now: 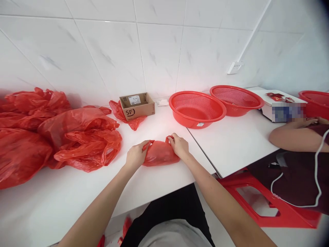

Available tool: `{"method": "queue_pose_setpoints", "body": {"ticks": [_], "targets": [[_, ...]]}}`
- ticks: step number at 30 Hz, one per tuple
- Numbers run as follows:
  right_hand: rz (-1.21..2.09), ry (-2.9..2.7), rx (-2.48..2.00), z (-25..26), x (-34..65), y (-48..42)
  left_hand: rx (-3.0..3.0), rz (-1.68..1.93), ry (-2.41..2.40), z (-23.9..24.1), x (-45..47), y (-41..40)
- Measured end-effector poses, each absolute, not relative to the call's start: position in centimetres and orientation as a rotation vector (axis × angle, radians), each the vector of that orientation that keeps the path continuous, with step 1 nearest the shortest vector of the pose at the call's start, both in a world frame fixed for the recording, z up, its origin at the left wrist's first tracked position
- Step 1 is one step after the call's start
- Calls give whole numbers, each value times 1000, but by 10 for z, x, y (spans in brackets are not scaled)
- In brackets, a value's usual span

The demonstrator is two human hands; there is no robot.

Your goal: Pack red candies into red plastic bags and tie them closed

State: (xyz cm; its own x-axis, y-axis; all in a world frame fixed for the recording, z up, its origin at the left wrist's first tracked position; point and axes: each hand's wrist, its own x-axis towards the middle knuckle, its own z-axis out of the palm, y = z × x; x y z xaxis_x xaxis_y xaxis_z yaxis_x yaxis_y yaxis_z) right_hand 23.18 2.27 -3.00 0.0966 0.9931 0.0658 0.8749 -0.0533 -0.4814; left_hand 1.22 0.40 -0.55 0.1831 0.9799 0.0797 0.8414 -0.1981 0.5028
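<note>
A filled red plastic bag lies on the white table in front of me; what is inside cannot be made out. At its left end, my left hand pinches one corner or handle of the bag. On the opposite end, my right hand grips the other handle, a short loop of plastic standing up by the fingertips. Both hands are closed on the same bag, which rests on the tabletop between them.
Crumpled red plastic bags pile up on the left. Behind are a cardboard box, a red colander and another colander. On the right, a person's arm rests near a white device. A red stool stands below.
</note>
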Motion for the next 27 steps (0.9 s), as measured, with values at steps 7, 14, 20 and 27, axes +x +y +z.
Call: {"method": "queue_pose_setpoints", "body": {"ticks": [7, 14, 20, 27], "targets": [[273, -1885, -2072, -38, 225, 38, 2235, 355, 1862, -17, 21, 29], [204, -1888, -2104, -43, 223, 38, 2230, 351, 1852, -26, 23, 27], [226, -1848, -2095, -42, 227, 36, 2065, 585, 1750, -27, 18, 27], [310, -1706, -2145, -40, 242, 40, 1634, 914, 1548, -13, -12, 7]]}}
